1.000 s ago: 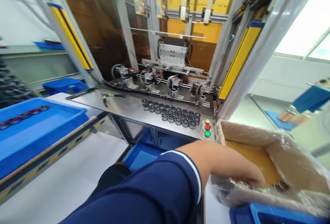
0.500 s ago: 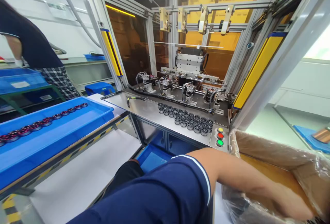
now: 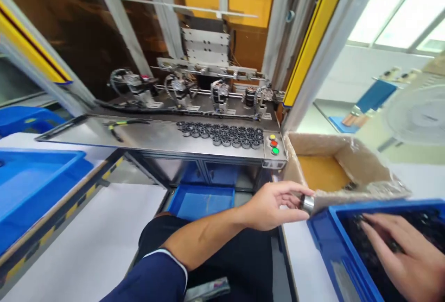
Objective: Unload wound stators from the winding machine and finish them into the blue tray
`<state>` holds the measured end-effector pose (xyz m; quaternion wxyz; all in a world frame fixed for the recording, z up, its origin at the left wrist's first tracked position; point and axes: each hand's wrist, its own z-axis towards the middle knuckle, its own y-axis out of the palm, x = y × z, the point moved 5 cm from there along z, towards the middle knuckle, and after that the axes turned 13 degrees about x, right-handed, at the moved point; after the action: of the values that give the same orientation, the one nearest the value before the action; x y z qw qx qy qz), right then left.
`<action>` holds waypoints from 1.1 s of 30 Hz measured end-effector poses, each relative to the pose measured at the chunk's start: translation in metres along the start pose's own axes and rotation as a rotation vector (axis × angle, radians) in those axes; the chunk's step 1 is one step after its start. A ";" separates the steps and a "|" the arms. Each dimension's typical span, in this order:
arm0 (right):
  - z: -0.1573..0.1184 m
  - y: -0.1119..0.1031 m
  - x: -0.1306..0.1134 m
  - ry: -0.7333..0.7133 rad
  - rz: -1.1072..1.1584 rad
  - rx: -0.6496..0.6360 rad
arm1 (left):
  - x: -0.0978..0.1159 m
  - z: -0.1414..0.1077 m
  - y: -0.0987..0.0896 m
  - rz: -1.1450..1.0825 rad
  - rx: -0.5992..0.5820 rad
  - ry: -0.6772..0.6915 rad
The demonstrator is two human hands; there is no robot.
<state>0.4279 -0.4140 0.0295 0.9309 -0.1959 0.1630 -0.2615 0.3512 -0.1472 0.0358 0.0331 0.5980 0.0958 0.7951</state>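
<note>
My left hand (image 3: 269, 204) is closed on a short silvery metal ring (image 3: 308, 204), pinched between thumb and fingertips beside the near wall of the cardboard box (image 3: 302, 151). At the lower right, my right hand (image 3: 405, 246) reaches into a blue bin (image 3: 321, 232) full of small dark parts (image 3: 375, 269). Its fingers are drawn together over the parts; what lies between them cannot be made out. Rows of black-and-silver ring-shaped parts (image 3: 222, 134) stand on the machine's metal ledge (image 3: 156, 137).
Beyond the ledge are several machine fixtures (image 3: 219, 96). Yellow, red and green buttons (image 3: 275, 151) sit at its right end. Cable-like tools with yellow-green parts (image 3: 116, 128) lie on the left. A blue tray (image 3: 45, 177) and a white fan (image 3: 420, 112) flank the station.
My left hand has come out of the cardboard box and now holds the metal ring. My right hand has come into view in the blue bin. The view has turned right and downward.
</note>
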 end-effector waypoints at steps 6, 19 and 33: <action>0.034 0.000 -0.115 -0.108 0.218 0.034 | 0.002 -0.027 0.008 -0.052 -0.063 -0.041; 0.018 0.002 -0.137 -0.227 0.409 0.001 | -0.013 -0.042 0.024 -0.239 -0.040 -0.172; 0.009 0.006 -0.133 -0.324 0.343 -0.028 | -0.022 -0.045 0.014 -0.285 0.040 -0.319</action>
<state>0.3261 -0.3336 0.0620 0.9729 -0.2177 0.0460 -0.0624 0.3149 -0.1702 0.0054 0.1479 0.6972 0.1887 0.6755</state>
